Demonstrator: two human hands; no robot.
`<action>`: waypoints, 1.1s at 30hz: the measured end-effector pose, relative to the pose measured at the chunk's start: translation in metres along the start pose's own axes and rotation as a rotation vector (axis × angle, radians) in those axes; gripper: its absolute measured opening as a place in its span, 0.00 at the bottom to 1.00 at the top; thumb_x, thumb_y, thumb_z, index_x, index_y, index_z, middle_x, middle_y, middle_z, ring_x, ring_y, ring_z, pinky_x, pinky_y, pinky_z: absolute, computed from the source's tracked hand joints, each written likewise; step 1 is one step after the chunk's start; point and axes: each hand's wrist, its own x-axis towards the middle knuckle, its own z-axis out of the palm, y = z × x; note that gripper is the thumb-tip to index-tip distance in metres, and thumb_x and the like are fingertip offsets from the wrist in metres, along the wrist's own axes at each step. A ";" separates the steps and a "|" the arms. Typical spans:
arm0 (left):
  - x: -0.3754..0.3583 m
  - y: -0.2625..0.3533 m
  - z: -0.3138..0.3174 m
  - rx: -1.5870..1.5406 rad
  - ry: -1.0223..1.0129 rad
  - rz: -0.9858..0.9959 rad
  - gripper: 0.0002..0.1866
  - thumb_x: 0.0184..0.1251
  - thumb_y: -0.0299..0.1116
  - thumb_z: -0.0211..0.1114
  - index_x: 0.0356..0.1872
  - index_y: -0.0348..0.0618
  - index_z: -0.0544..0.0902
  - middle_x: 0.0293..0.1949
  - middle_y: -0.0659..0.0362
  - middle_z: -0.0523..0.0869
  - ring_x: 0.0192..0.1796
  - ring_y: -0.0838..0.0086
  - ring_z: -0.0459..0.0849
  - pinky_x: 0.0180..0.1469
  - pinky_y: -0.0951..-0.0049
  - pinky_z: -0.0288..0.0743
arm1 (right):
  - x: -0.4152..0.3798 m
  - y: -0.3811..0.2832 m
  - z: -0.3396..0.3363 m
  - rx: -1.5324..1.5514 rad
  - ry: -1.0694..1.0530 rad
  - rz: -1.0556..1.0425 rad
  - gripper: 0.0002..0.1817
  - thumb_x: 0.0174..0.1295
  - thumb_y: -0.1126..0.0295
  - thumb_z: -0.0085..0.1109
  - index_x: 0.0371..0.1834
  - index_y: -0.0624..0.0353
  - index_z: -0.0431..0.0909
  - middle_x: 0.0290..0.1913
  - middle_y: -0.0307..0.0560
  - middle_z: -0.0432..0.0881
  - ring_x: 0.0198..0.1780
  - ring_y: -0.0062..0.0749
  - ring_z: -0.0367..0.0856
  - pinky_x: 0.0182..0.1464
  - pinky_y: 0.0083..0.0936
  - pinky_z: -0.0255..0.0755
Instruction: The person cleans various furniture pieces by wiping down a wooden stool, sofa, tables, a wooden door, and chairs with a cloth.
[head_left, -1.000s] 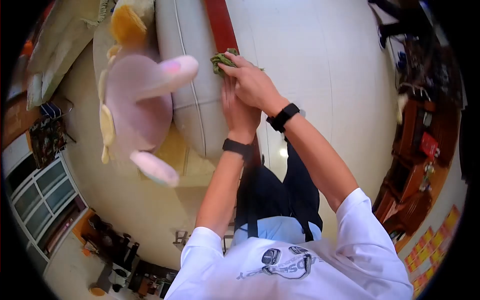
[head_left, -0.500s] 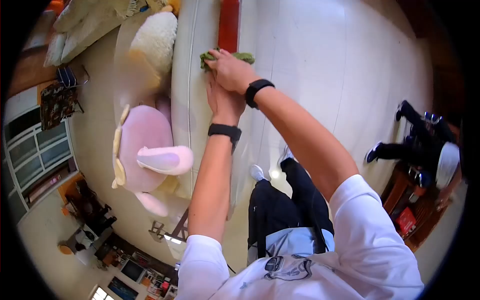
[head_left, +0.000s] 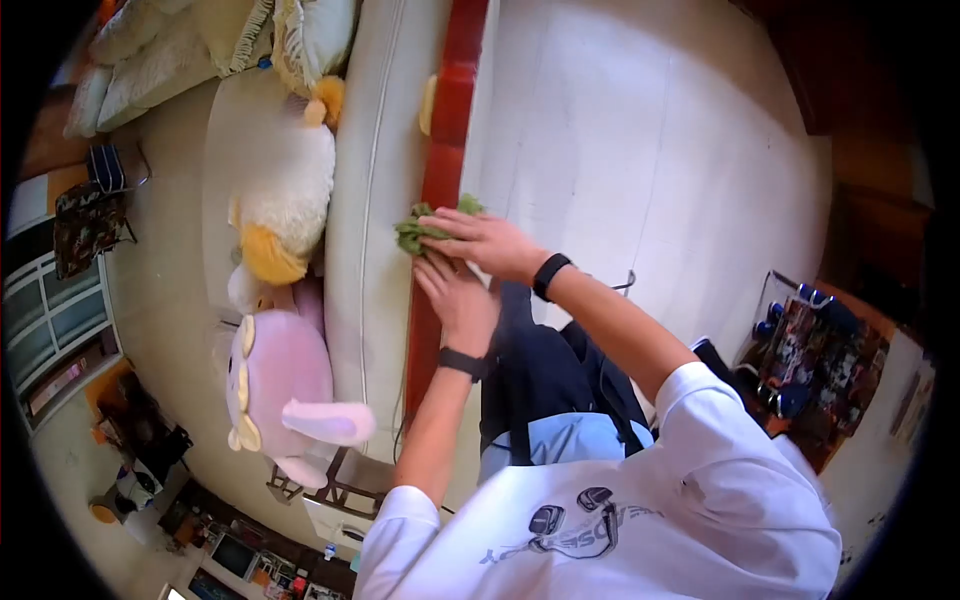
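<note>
A crumpled green cloth (head_left: 412, 232) lies on the red wooden rail (head_left: 452, 110) along the edge of the pale couch. My right hand (head_left: 490, 246) is over the cloth, pressing it to the rail with long, nearly straight fingers and keeping hold of it. Just below, my left hand (head_left: 462, 308) rests on the rail with its fingers stretched towards the cloth, their tips at its lower edge. Both wrists wear black bands.
Left of the couch are a pink plush toy (head_left: 290, 370) and a white fluffy one (head_left: 305, 190) with orange parts. A patterned folding chair (head_left: 815, 350) stands at right. Cushions (head_left: 315, 40) sit at upper left.
Both hands and the cloth have come lower in the view, nearer my body, and more red rail shows above them. The person at the right is no longer seen.
</note>
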 end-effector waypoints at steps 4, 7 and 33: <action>0.092 0.060 -0.025 -0.048 0.053 0.037 0.56 0.61 0.54 0.70 0.76 0.21 0.51 0.74 0.25 0.55 0.77 0.30 0.50 0.78 0.39 0.41 | 0.030 0.079 -0.061 -0.060 0.101 0.028 0.28 0.66 0.70 0.56 0.71 0.46 0.73 0.80 0.37 0.63 0.80 0.40 0.59 0.69 0.38 0.70; 0.169 0.096 -0.043 -0.093 0.160 0.060 0.53 0.61 0.47 0.72 0.77 0.25 0.53 0.76 0.30 0.56 0.79 0.35 0.50 0.80 0.44 0.43 | 0.059 0.134 -0.108 -0.192 0.060 0.148 0.29 0.66 0.70 0.56 0.73 0.48 0.72 0.78 0.39 0.66 0.81 0.40 0.57 0.72 0.37 0.66; 0.746 0.301 -0.211 -0.342 0.348 0.131 0.41 0.66 0.31 0.64 0.77 0.30 0.55 0.78 0.34 0.51 0.78 0.30 0.51 0.79 0.47 0.52 | 0.336 0.577 -0.453 -0.365 0.251 0.230 0.27 0.64 0.72 0.57 0.69 0.53 0.73 0.75 0.43 0.70 0.80 0.42 0.58 0.66 0.37 0.70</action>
